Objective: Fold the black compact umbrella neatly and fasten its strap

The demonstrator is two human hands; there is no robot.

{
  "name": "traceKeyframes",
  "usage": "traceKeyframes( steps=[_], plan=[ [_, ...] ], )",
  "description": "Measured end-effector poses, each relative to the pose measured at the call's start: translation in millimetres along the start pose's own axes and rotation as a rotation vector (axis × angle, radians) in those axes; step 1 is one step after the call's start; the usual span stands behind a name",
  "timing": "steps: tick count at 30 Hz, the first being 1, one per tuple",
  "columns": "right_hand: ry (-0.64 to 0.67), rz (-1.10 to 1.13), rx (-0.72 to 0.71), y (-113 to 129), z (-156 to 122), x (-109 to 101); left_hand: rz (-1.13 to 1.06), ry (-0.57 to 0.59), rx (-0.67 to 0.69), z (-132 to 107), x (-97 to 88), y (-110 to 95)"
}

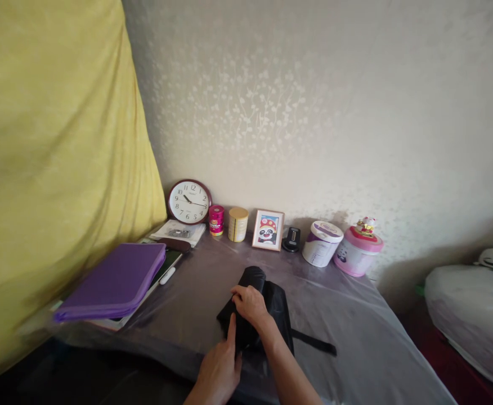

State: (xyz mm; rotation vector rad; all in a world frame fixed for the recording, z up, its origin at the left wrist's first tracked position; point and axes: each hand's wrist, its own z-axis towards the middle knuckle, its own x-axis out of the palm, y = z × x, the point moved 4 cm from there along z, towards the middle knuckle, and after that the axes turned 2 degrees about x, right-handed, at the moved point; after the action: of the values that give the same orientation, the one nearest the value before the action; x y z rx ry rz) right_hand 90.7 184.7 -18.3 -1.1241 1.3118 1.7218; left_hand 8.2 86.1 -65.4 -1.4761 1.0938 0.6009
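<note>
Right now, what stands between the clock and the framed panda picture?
The head view shows a pink container and a yellow container standing between the clock and the picture.

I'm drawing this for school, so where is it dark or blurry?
Head view, dark: bottom left, plus the black cloth, whose creases hardly show; head view, shadow: on the wall, beside the pink tub; head view, blur: the wall's pattern, toward the right.

head-worn view, facing forward-down across table (pixel 356 320) toward wall (pixel 348 112)
</note>
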Motion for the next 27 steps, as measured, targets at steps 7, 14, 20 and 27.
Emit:
traceKeyframes(
  steps=[7,14,20,27],
  plan=[
    [-0.043,0.048,-0.083,2.4,-6.3,0.9,-0.011,-0.012,-0.008,0.5,-1.6,0.0],
    [-0.154,0.334,-0.313,-3.1,-33.9,-13.3,-0.020,-0.022,-0.008,0.5,1.2,2.8],
    [-0.179,0.220,-0.355,-22.6,-18.5,-7.1,-0.043,-0.020,-0.008,-0.4,-0.8,0.2],
    [-0.243,0.038,-0.206,-55.1,30.7,-1.3,-0.064,0.010,-0.029,0.9,1.0,1.6]
  ],
)
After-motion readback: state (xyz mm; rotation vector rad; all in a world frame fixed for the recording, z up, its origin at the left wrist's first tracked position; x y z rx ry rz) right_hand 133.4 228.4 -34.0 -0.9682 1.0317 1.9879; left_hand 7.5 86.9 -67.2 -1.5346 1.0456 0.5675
